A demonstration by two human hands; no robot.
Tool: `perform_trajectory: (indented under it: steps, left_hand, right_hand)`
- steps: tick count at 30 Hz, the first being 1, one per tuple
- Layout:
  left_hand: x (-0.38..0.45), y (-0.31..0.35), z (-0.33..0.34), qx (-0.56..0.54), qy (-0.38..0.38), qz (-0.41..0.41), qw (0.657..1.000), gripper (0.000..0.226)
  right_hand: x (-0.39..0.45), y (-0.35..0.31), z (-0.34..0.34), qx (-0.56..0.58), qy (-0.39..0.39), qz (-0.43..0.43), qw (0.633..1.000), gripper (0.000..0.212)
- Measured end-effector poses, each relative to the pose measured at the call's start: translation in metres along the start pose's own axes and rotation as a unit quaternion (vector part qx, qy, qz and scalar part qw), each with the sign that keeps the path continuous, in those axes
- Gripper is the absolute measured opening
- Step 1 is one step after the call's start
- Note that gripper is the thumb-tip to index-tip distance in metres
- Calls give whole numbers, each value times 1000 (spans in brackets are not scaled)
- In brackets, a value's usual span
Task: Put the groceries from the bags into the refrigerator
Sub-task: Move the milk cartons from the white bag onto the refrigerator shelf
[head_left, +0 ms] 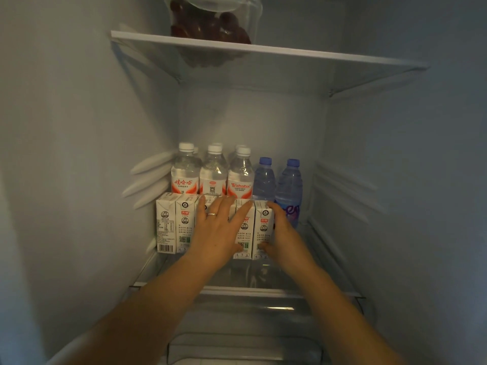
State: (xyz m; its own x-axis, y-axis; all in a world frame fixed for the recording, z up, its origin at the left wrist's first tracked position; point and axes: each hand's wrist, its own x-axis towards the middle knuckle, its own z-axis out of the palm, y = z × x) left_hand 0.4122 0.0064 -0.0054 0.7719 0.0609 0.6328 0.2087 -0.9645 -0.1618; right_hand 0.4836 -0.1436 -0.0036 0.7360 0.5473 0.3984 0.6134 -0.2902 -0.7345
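Inside the refrigerator, a row of white milk cartons (184, 222) stands on the lower glass shelf (237, 288). My left hand (218, 230), with a ring, lies flat with fingers spread against the middle cartons. My right hand (282, 230) wraps the rightmost milk carton (263, 227), fingers on its right side and thumb at its lower front. Behind the cartons stand clear water bottles with white caps (213, 172) and two blue-capped bottles (288, 185).
An upper glass shelf (290, 52) carries a clear container of dark red fruit (210, 25). A clear drawer (237, 346) sits below the lower shelf. Bare shelf shows to the right of the bottles, near the right wall (395, 180).
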Motion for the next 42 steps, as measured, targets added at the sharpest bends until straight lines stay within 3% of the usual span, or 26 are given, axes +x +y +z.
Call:
perform_trajectory:
  steps: [3, 9, 15, 18, 22, 32, 38, 42]
  left_hand:
    - [-5, -1, -4, -22, 5, -8, 1000, 104]
    - [-55, 4, -24, -157, 73, -45, 984, 60]
    - [-133, 16, -36, -190, 54, 27, 980, 56]
    - [-170, 27, -47, -208, 31, 62, 976, 57]
    - [-224, 38, -62, -222, 16, 108, 969, 57]
    - [-359, 105, -95, -260, -44, 262, 928, 63]
    - [-414, 193, -126, -320, -86, 362, 871, 68]
    - [-453, 271, -150, -362, -132, 431, 816, 68]
  right_hand:
    - [-6, -3, -1, -5, 24, -39, 999, 81]
    - [-51, -5, 1, -99, 112, -97, 984, 70]
    - [-129, -10, 1, -228, 131, -69, 962, 71]
    - [-180, -22, 2, -285, 114, -31, 951, 64]
    - [-249, -39, 9, -348, 90, -20, 933, 70]
    - [-463, -74, 25, -397, 53, 177, 899, 68]
    - [-601, -82, 3, -397, 83, 286, 868, 68]
    - [-699, -86, -23, -386, 127, 371, 835, 67]
